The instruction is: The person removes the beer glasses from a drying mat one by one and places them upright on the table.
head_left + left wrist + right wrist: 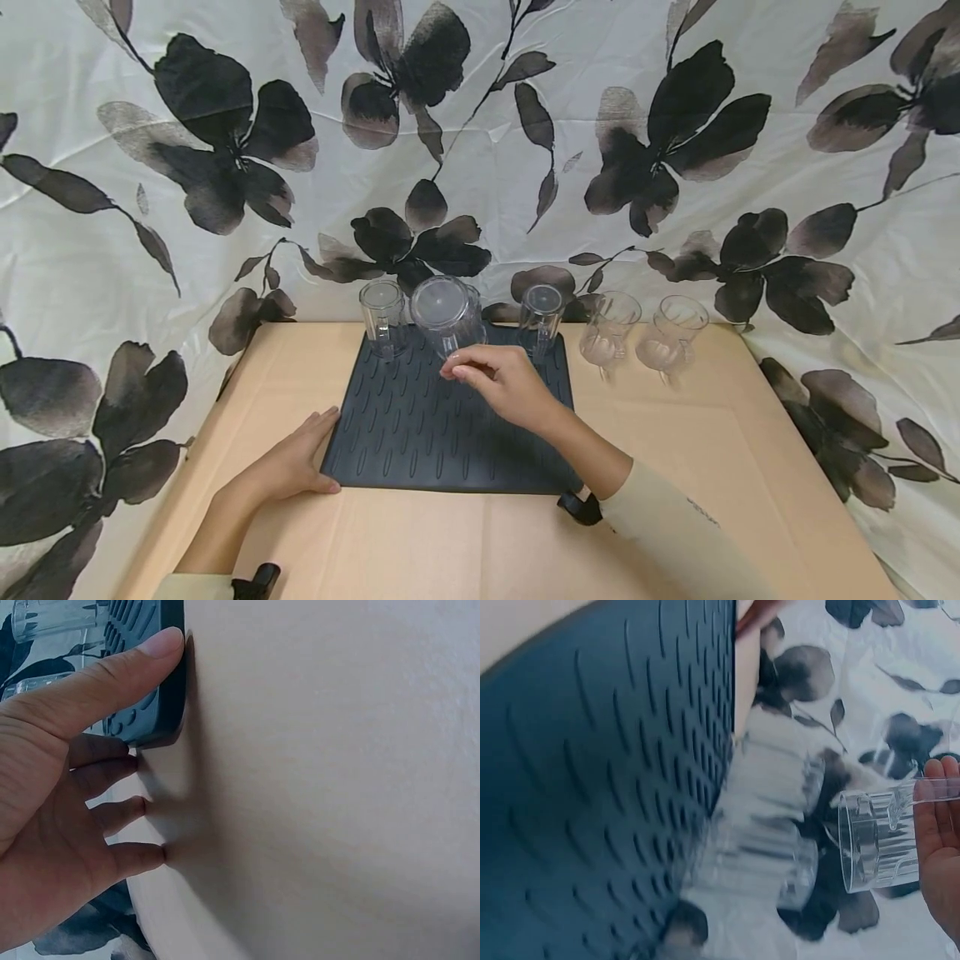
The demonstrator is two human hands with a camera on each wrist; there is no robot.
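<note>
My right hand [510, 387] holds a clear glass mug [441, 310] by its handle side, over the back part of a black ridged mat [450, 433]. In the right wrist view the rim of this glass mug [877, 840] faces the mat, so it is upside down. More glass mugs stand on the mat's back edge: one at left [384, 321], one at right [542, 321], and one partly hidden behind the held mug. My left hand [296, 454] lies at the mat's front left corner, its thumb [142, 664] along the front edge and its straight fingers by the left side.
Two clear footed glasses with handles, a nearer one [609, 333] and a farther one [670, 337], stand upright on the pale table [697, 433] right of the mat. A white curtain [525, 192] with dark flowers hangs behind and around the table.
</note>
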